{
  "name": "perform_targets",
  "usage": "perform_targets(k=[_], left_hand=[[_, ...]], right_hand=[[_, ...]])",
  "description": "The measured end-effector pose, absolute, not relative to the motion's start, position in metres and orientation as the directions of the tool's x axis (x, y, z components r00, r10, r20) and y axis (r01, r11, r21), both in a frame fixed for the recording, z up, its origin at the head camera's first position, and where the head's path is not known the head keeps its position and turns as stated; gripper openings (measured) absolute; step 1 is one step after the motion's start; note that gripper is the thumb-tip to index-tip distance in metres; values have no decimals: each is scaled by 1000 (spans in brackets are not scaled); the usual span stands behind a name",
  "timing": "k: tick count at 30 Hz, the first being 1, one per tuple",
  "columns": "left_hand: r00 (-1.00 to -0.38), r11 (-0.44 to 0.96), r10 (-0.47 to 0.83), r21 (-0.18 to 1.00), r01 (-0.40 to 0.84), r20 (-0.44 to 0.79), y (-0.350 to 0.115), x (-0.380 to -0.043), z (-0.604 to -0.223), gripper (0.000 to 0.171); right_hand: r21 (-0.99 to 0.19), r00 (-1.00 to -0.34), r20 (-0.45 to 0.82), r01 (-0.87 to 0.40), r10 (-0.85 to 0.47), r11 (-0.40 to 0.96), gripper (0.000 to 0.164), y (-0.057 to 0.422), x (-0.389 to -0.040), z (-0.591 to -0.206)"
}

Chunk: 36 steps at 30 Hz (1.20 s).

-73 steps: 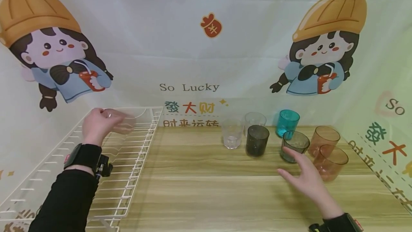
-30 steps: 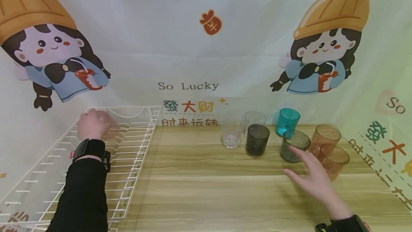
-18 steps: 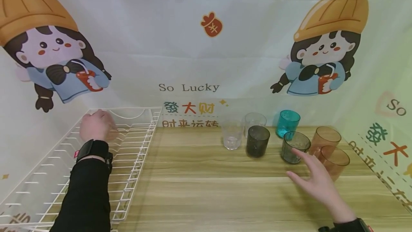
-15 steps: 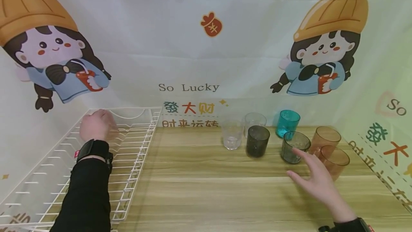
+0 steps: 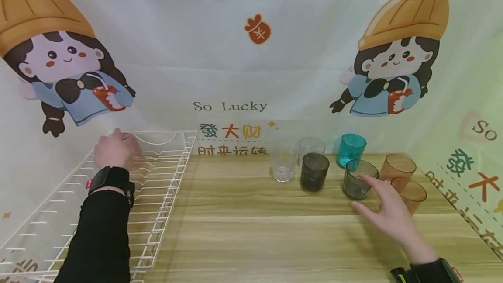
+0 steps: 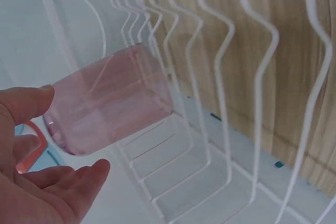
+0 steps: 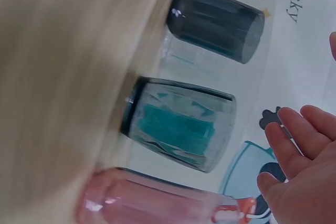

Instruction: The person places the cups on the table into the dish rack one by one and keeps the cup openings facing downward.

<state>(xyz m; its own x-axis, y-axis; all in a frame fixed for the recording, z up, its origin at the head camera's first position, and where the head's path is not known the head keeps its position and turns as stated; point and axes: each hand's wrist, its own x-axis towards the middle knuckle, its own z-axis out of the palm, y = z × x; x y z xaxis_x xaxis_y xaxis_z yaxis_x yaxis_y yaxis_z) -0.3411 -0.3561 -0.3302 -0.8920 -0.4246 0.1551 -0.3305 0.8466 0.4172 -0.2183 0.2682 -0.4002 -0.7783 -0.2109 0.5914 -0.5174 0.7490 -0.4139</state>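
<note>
Our left hand (image 5: 113, 151) has fingers spread at the pink glass (image 6: 113, 100), which sits in the wire rack (image 6: 257, 98) just beyond them; our right hand (image 5: 393, 217) has thumb and fingers spread, a grey glass (image 5: 353, 188) just ahead of them.

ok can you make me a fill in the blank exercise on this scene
The glass nearest the left hand is ____.
The wire rack is coloured ____.
Near the right hand, ____ orange glasses stand on the table.
The sleeve on the left arm is ____.

Missing words: pink; white; two; black
</note>
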Motion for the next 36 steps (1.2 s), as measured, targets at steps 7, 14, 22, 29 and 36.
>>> perform_targets(k=[7, 14, 22, 29, 36], left_hand=[[-913, 887, -375, 347, -304, 158, -351, -327, -308, 61], [-926, 899, -336, 350, -263, 169, -348, -321, -300, 66], [-948, 909, -276, 363, -203, 161, -343, -324, -289, 75], [-962, 920, -220, 362, -149, 164, -336, -317, -281, 79], [-977, 908, -141, 413, -63, 161, -328, -310, -273, 88]], right_hand=[[-360, -767, 592, -527, -248, 770, 68, 271, -224, -382], [-343, -773, 577, -521, -262, 782, 71, 275, -229, -374], [-362, -794, 550, -505, -257, 784, 71, 280, -228, -375], [-344, -799, 547, -488, -251, 802, 71, 282, -227, -374], [-301, -784, 560, -494, -268, 816, 71, 284, -229, -370]])
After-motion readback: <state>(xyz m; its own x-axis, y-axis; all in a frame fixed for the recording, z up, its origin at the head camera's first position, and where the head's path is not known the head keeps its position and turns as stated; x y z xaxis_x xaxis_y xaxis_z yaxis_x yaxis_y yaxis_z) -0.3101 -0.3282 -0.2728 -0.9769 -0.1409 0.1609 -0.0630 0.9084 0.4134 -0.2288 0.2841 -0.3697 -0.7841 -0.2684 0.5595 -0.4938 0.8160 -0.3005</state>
